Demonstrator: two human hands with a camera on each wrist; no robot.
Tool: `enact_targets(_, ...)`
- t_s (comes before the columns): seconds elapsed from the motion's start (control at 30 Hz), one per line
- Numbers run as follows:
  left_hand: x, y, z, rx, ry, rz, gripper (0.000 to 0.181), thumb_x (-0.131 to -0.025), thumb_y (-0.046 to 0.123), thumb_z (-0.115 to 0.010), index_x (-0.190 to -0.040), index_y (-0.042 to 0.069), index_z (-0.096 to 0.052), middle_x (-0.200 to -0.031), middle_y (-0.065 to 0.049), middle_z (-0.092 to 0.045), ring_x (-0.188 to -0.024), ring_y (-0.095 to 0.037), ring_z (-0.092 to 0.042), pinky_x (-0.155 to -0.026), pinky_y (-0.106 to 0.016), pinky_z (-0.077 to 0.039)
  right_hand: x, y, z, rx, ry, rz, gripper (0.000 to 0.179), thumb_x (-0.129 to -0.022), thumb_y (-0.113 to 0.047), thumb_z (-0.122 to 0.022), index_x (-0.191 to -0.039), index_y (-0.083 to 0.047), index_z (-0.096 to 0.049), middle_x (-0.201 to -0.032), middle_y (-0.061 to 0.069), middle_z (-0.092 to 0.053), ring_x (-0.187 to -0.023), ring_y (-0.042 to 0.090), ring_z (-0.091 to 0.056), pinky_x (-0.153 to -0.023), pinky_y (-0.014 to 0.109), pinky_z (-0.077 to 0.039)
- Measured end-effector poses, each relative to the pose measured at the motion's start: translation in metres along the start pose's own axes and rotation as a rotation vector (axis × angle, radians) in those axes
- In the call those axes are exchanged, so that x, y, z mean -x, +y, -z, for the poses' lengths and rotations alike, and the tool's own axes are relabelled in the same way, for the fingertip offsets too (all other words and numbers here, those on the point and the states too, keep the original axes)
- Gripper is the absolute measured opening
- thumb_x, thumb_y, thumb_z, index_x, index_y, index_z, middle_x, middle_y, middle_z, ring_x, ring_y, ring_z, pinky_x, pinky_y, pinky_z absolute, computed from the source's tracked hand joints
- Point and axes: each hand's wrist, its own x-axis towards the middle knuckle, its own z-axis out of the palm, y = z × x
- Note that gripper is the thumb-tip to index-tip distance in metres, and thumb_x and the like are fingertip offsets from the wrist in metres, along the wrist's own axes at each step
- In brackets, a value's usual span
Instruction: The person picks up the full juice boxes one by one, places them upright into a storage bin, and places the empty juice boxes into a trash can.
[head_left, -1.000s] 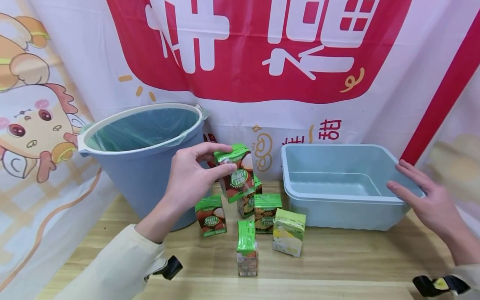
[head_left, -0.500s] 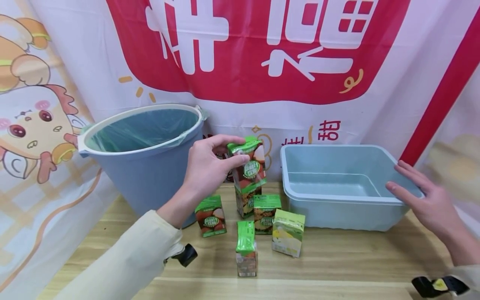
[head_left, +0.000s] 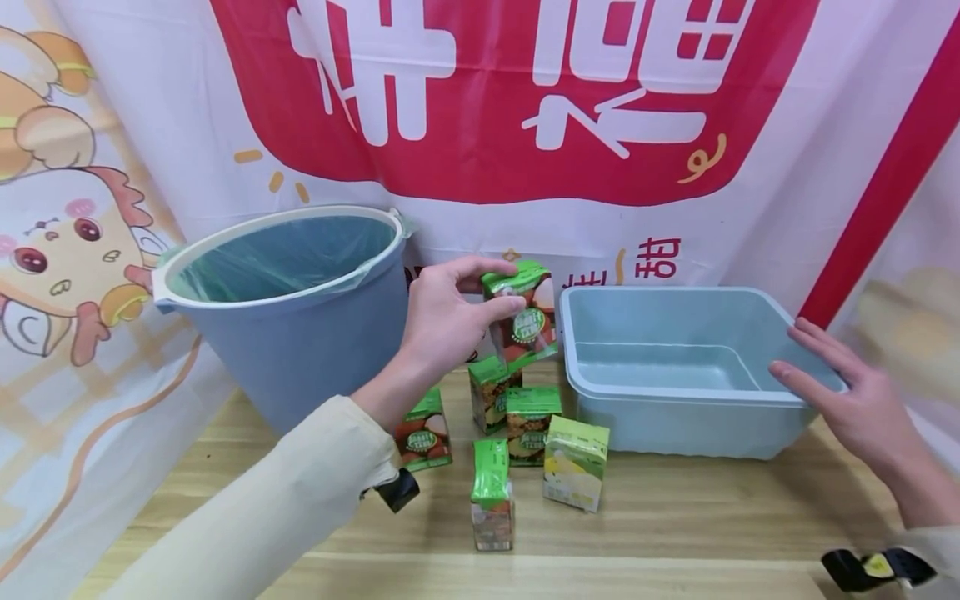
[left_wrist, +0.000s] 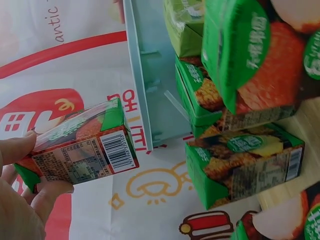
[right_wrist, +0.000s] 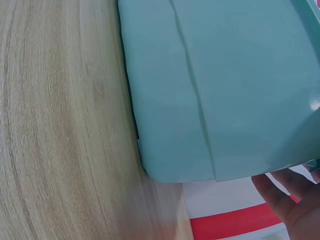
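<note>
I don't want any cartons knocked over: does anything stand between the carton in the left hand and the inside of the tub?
Only the left rim of the tub; nothing else visible. The left hand holds its carton raised beside it; the other cartons stand lower, on the table.

Carton (head_left: 531, 333) held above the table (head_left: 675, 525).
Left hand (head_left: 453, 321) pinches it between bucket (head_left: 322, 358) and tub (head_left: 690, 427); right hand (head_left: 862, 396) rests on tub's rim; five other cartons (head_left: 532, 429) stand below.
</note>
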Motion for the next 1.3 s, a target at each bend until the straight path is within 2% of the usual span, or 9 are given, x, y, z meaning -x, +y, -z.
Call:
enact_targets(0.13,-0.004,0.005,-0.007,0.022,-0.005,-0.003,0.028,-0.088,0.021,-0.088,-0.115,0.021,-0.081,-0.103,0.001,-0.079,-0.098,-0.015,-0.071,-0.074,-0.037,-0.06,0.0,0.0,0.0,-0.007,0.011,0.004,0.075,-0.104,-0.042,-0.064,-0.167,-0.019,-0.032,-0.171,-0.034,-0.014,-0.169,0.024,-0.001,-0.121,0.083,-0.01)
enact_targets(0.27,-0.006,0.009,-0.015,0.023,-0.009,-0.03,0.028,-0.088,0.02,-0.088,-0.115,0.019,-0.082,-0.105,0.001,-0.078,-0.097,-0.014,-0.071,-0.075,-0.036,-0.06,-0.001,-0.001,-0.001,-0.004,0.012,-0.004,0.075,-0.104,-0.044,-0.064,-0.168,-0.019,-0.032,-0.171,-0.033,-0.013,-0.168,0.03,-0.001,-0.119,0.084,-0.012)
enact_targets(0.47,-0.01,0.015,-0.026,0.054,-0.034,-0.056,0.029,-0.088,0.018,-0.088,-0.116,0.018,-0.081,-0.105,0.0,-0.078,-0.095,-0.015,-0.072,-0.075,-0.033,-0.06,-0.001,-0.002,-0.002,-0.001,0.015,-0.011,0.075,-0.104,-0.045,-0.063,-0.167,-0.02,-0.032,-0.171,-0.033,-0.014,-0.168,0.03,-0.002,-0.12,0.083,-0.013)
enact_targets(0.8,-0.016,0.019,-0.042,0.092,-0.034,-0.055,0.027,-0.088,0.016,-0.088,-0.114,0.018,-0.081,-0.102,-0.002,-0.08,-0.094,-0.014,-0.072,-0.071,-0.028,-0.062,-0.002,-0.003,-0.003,0.007,0.003,-0.029,0.076,-0.104,-0.047,-0.063,-0.169,-0.025,-0.029,-0.174,-0.028,-0.011,-0.167,0.04,-0.002,-0.115,0.085,-0.022)
enact_targets(0.97,-0.02,0.022,-0.049,0.108,-0.044,-0.035,0.028,-0.088,0.015,-0.088,-0.114,0.017,-0.081,-0.104,-0.002,-0.079,-0.094,-0.016,-0.073,-0.074,-0.026,-0.063,-0.002,-0.002,-0.003,0.006,0.0,-0.029,0.075,-0.104,-0.046,-0.062,-0.169,-0.026,-0.029,-0.174,-0.028,-0.01,-0.168,0.037,-0.002,-0.117,0.082,-0.022)
enact_targets(1.1,-0.024,0.022,-0.055,0.134,-0.059,-0.012,0.028,-0.087,0.013,-0.088,-0.114,0.017,-0.081,-0.103,-0.002,-0.078,-0.093,-0.016,-0.071,-0.075,-0.029,-0.063,-0.002,-0.001,-0.003,-0.006,0.003,-0.021,0.074,-0.104,-0.044,-0.063,-0.168,-0.026,-0.03,-0.173,-0.03,-0.013,-0.169,0.026,-0.002,-0.126,0.074,-0.017)
enact_targets(1.3,-0.032,0.021,-0.066,0.166,-0.066,-0.008,0.026,-0.086,0.011,-0.088,-0.111,0.018,-0.082,-0.098,-0.002,-0.077,-0.091,-0.018,-0.073,-0.075,-0.031,-0.063,0.0,0.001,-0.002,-0.011,0.006,-0.024,0.073,-0.105,-0.043,-0.063,-0.168,-0.027,-0.031,-0.171,-0.034,-0.014,-0.169,0.019,-0.001,-0.128,0.072,-0.012)
